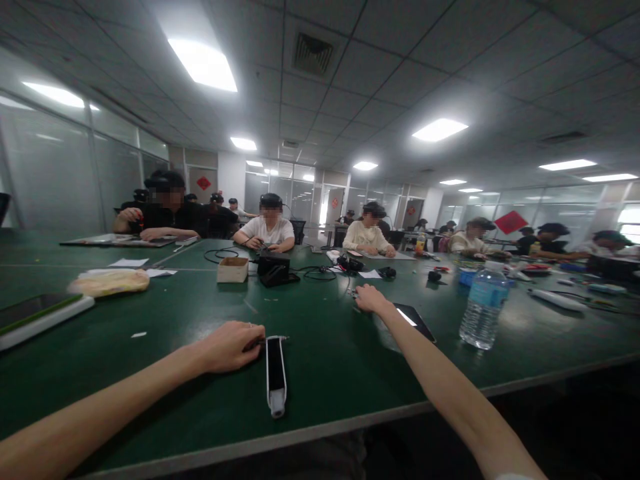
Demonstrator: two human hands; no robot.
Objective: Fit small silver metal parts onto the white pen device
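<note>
My left hand rests on the green table, fingers curled around a thin dark tool whose tip shows beside a long white-and-black device lying lengthwise near the front edge. My right hand reaches farther out over the table, fingers curled down on some small item that I cannot make out. A dark flat tablet or phone lies just right of that forearm.
A clear water bottle stands at the right. A small cardboard box, a black case with cables, papers and a plastic bag lie farther back. Several people sit working along the far side.
</note>
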